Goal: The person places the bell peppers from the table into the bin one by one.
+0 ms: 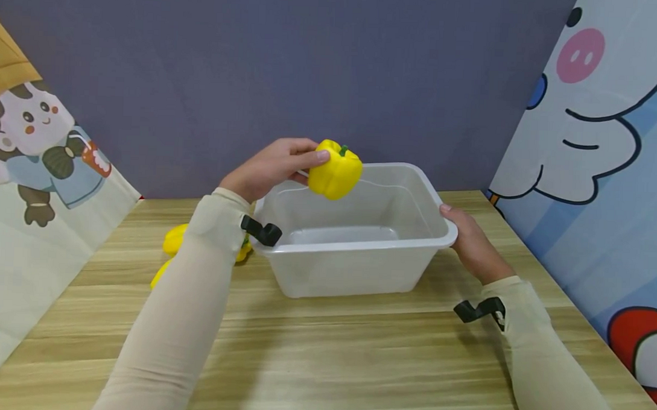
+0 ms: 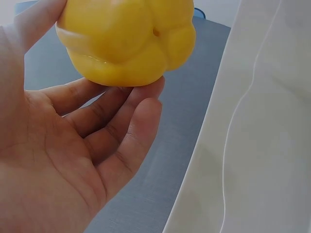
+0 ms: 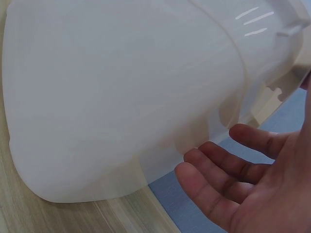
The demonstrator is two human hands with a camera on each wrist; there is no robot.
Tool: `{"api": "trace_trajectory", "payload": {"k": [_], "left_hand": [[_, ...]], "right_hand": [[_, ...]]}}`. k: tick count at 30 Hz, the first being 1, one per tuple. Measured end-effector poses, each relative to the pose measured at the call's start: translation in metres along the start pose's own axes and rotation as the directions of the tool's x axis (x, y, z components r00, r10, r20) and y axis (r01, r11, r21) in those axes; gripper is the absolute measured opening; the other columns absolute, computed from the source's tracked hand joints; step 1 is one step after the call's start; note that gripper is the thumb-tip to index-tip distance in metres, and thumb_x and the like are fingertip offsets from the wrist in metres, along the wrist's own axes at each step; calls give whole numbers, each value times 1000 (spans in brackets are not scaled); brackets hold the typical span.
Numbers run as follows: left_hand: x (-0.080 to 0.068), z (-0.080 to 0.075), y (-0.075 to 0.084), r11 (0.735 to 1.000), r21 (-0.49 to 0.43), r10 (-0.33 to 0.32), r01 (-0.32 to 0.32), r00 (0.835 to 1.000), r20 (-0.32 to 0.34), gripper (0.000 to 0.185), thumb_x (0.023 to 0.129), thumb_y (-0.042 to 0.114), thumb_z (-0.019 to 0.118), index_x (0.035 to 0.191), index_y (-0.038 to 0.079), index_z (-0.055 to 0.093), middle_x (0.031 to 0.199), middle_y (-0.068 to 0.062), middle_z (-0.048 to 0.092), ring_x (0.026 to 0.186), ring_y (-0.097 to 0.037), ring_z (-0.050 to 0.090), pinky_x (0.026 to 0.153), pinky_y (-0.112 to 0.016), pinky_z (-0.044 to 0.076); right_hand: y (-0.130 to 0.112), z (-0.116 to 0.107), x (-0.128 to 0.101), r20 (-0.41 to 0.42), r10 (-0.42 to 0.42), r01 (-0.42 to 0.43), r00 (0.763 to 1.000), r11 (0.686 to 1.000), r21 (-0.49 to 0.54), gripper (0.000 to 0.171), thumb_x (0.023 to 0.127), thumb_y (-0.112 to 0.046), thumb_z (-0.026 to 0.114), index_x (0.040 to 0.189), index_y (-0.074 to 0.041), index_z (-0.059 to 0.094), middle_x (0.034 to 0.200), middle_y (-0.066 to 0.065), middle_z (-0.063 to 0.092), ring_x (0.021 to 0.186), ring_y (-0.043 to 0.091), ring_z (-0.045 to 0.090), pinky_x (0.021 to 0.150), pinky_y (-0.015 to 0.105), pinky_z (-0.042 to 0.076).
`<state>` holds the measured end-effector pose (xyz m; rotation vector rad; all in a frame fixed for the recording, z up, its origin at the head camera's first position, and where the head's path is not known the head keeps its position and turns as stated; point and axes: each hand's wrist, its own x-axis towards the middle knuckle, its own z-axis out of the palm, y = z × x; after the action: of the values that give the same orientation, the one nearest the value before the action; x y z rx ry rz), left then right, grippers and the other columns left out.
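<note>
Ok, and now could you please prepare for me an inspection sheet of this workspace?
Surface: table with wood-grain top.
Job's things: one yellow pepper held up near the white tub; more yellow peppers on the table beside the left sleeve, partly hidden, count unclear.
Clutter: nothing seen.
Hands: left hand holds the pepper with thumb and fingers; right hand holds the tub's right end at the rim.
Cables: nothing seen.
Surroundings: plain dark wall behind, cartoon pictures on both sides.
</note>
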<state>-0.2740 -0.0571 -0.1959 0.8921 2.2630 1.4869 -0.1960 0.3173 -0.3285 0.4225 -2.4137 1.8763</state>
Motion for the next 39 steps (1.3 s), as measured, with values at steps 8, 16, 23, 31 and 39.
{"api": "trace_trajectory", "payload": {"k": [8, 16, 23, 31, 39], "left_hand": [[5, 3, 1, 1000, 19, 9, -9, 1000, 4, 43, 99, 42, 63, 128, 10, 64, 120, -7, 65, 106, -25, 62, 93, -40, 53], [13, 6, -2, 1000, 5, 10, -10, 1000, 11, 43, 99, 43, 63, 127, 10, 64, 121, -7, 65, 105, -26, 63, 92, -40, 53], [19, 9, -2, 1000, 7, -10, 10, 999, 37, 43, 98, 43, 64, 126, 10, 65, 120, -7, 65, 105, -26, 63, 92, -38, 54], [22, 13, 3, 998, 50, -43, 40, 998, 53, 45, 95, 47, 66, 124, 13, 65, 120, -5, 65, 106, -24, 63, 96, -45, 52], [29, 18, 9, 985, 151, -87, 78, 994, 58, 49, 91, 56, 67, 121, 17, 66, 118, 1, 65, 106, -20, 61, 94, -41, 52]], "right_hand": [[0, 0, -1, 15, -5, 4, 1000, 999, 51, 50, 108, -46, 35, 125, -7, 62, 109, 6, 65, 96, 18, 56, 82, 34, 47], [1, 0, -1, 12, -15, 14, 1000, 998, 60, 49, 108, -45, 35, 120, -9, 65, 107, 6, 66, 95, 19, 57, 81, 33, 47], [1, 0, -1, 12, -6, 6, 1000, 999, 40, 54, 108, -47, 35, 123, -3, 62, 108, 7, 65, 96, 18, 57, 82, 34, 47], [0, 1, 0, 9, -4, 3, 1000, 999, 44, 53, 108, -46, 35, 121, -2, 62, 107, 5, 65, 95, 16, 56, 83, 34, 47], [1, 1, 1, 9, -14, 13, 1000, 998, 69, 46, 109, -42, 36, 116, -9, 67, 104, 3, 67, 93, 16, 57, 80, 33, 48]]}}
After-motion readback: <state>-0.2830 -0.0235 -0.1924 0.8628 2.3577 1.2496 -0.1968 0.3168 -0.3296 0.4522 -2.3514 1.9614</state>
